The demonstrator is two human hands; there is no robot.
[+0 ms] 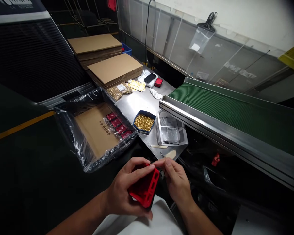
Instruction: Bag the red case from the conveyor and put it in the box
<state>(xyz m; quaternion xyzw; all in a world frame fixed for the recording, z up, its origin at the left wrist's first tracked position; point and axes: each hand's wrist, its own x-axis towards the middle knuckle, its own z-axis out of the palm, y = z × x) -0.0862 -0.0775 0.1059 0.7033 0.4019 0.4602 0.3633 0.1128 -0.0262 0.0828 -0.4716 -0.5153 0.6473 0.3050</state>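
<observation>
My left hand (123, 191) is wrapped around a red plastic case (145, 189), held low in front of me above my lap. My right hand (175, 178) pinches its fingers together at the case's upper corner; what sits between the fingertips is too small to make out. Just beyond my hands, on the steel table (137, 102), stands a blue tray of small brass parts (143, 122). To its left lies a plastic-lined cardboard box (94, 132) with a row of bagged red cases (119, 124) along its right side.
A clear plastic tray (171, 132) and a thin stick (158, 146) lie near the table's front edge. A green conveyor belt (230, 109) runs along the right. Flat cardboard stacks (115, 69), bags of brass parts (117, 91), a phone (150, 77) and a white cloth (156, 94) sit farther back.
</observation>
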